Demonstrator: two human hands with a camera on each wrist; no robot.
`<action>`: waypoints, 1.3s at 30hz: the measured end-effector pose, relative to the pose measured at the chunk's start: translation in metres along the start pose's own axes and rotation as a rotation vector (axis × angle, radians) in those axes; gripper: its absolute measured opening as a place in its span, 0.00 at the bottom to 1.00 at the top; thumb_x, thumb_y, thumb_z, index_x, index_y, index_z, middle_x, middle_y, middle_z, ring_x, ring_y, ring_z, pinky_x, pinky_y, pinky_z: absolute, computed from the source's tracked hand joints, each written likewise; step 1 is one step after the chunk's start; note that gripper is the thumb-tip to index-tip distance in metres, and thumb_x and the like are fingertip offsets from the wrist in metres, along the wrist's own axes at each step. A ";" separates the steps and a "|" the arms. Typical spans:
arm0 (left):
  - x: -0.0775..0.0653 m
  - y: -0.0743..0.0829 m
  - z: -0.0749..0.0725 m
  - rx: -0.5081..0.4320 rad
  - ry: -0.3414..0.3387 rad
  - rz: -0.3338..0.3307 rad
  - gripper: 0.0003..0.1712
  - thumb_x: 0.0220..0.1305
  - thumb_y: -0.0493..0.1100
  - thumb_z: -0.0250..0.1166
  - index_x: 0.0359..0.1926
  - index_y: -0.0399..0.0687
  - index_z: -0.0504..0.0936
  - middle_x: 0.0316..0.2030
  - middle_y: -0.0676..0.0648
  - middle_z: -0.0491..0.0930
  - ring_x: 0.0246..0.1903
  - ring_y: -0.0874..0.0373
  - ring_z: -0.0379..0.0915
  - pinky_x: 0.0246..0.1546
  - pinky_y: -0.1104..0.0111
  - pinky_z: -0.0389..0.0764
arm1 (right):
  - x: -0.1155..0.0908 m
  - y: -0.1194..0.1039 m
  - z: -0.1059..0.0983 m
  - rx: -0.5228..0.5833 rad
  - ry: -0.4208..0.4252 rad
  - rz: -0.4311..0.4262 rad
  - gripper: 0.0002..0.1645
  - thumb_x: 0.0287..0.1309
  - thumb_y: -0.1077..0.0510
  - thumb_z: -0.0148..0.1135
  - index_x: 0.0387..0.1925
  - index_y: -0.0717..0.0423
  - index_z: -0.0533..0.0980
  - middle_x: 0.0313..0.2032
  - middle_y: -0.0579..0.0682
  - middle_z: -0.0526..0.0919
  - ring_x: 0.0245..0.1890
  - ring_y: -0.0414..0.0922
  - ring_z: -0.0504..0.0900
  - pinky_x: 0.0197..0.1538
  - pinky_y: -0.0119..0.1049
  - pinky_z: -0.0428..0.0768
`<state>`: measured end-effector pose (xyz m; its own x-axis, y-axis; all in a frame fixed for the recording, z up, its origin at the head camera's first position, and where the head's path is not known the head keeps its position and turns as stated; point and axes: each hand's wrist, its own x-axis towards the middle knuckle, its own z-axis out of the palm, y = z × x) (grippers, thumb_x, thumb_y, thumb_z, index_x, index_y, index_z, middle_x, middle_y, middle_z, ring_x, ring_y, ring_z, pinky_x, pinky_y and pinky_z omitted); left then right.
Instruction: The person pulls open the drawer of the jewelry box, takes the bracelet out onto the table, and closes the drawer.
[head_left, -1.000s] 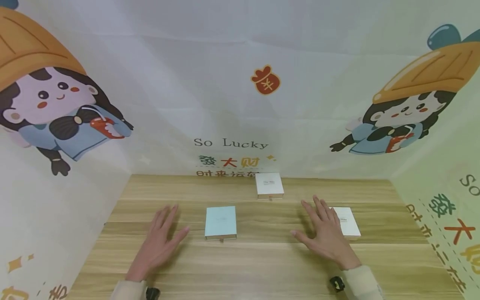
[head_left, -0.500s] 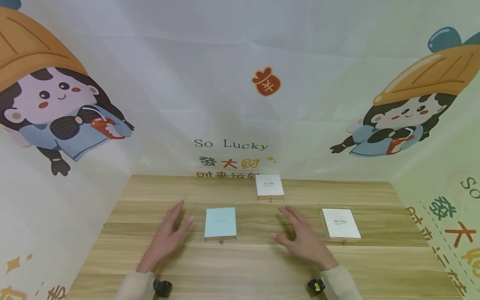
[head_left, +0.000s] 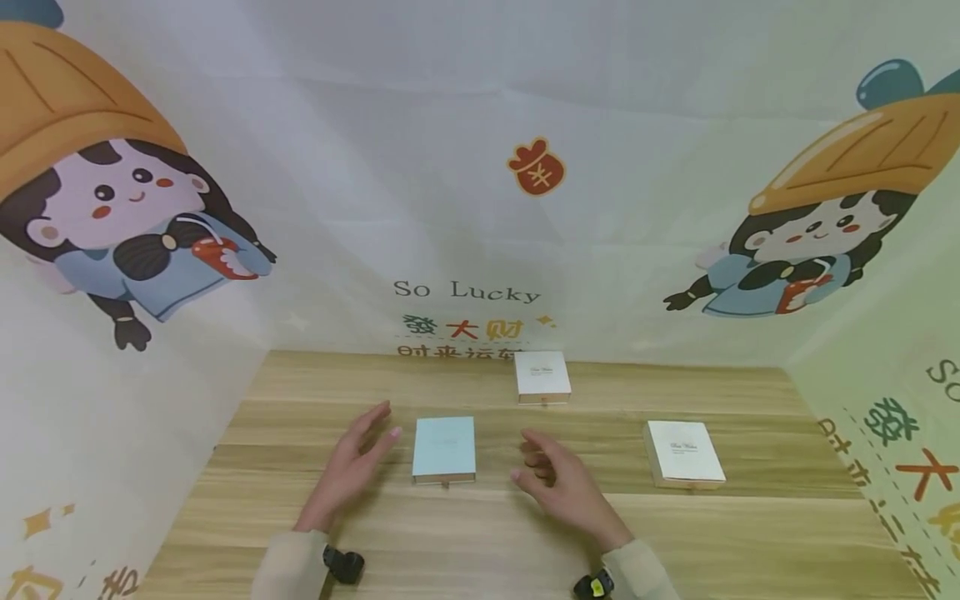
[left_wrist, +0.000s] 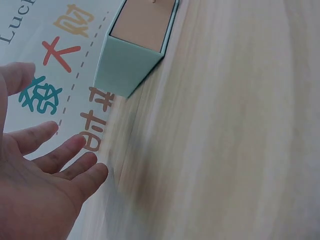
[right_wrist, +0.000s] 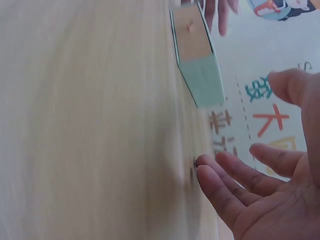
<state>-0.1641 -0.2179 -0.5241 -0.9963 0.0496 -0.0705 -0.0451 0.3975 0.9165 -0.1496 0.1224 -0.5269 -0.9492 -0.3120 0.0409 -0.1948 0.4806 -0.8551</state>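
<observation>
A light blue drawer-style box lies flat on the wooden table between the two hands, its tan drawer front with a small pull tab facing the person. To its left, apart from it, is the left hand, thumb spread from the fingers and nothing held. The right hand is to the box's right with a wider gap, fingers loosely bent and also holding nothing. In the left wrist view the box shows its pale green side beyond the fingers; the right wrist view has the same box past the fingertips.
One white box stands at the back of the wooden table, near the printed backdrop. Another white box lies to the right of the right hand. Printed sheets enclose the left, back and right sides.
Both hands have moved inward toward the light blue box. The right hand travelled farther, leaving the right white box fully visible, and its fingers are more bent. The boxes have stayed put.
</observation>
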 end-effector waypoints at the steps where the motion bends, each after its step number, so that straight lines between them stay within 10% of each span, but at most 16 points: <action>1: 0.001 0.000 0.001 -0.008 0.001 0.005 0.42 0.74 0.63 0.58 0.79 0.49 0.58 0.78 0.40 0.59 0.78 0.41 0.52 0.77 0.47 0.58 | 0.001 0.000 0.003 0.012 -0.005 -0.004 0.38 0.67 0.47 0.66 0.72 0.59 0.68 0.60 0.57 0.82 0.55 0.52 0.83 0.58 0.47 0.84; 39: 0.025 0.006 0.034 -0.027 -0.006 -0.027 0.22 0.73 0.40 0.61 0.66 0.46 0.78 0.70 0.38 0.73 0.71 0.39 0.67 0.71 0.46 0.68 | 0.019 -0.027 0.071 0.092 0.197 0.100 0.28 0.62 0.48 0.70 0.54 0.65 0.79 0.44 0.54 0.86 0.41 0.42 0.82 0.43 0.30 0.82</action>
<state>-0.1872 -0.1829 -0.5339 -0.9942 0.0452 -0.0974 -0.0736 0.3743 0.9244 -0.1449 0.0452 -0.5402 -0.9942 -0.0967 0.0460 -0.0828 0.4212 -0.9032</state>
